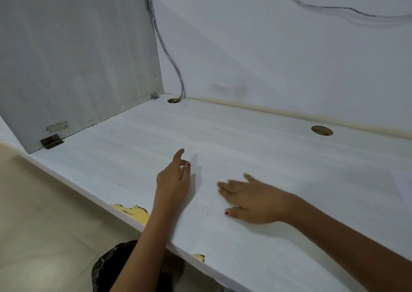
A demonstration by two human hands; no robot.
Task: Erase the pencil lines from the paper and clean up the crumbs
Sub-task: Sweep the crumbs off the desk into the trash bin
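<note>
Place: a plain office or study cubicle, most likely.
Desk: a white laminate desk is seen under the left hand.
Cable holes: a cable hole is cut beyond the right hand.
Divider: a grey divider panel is bracketed far left of the hands.

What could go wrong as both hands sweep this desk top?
The right hand is blurred, flat on the desk; a sweep toward the near edge could send crumbs onto the floor. The left hand sits near the chipped edge, which might scrape skin. No paper is clearly identifiable.
</note>
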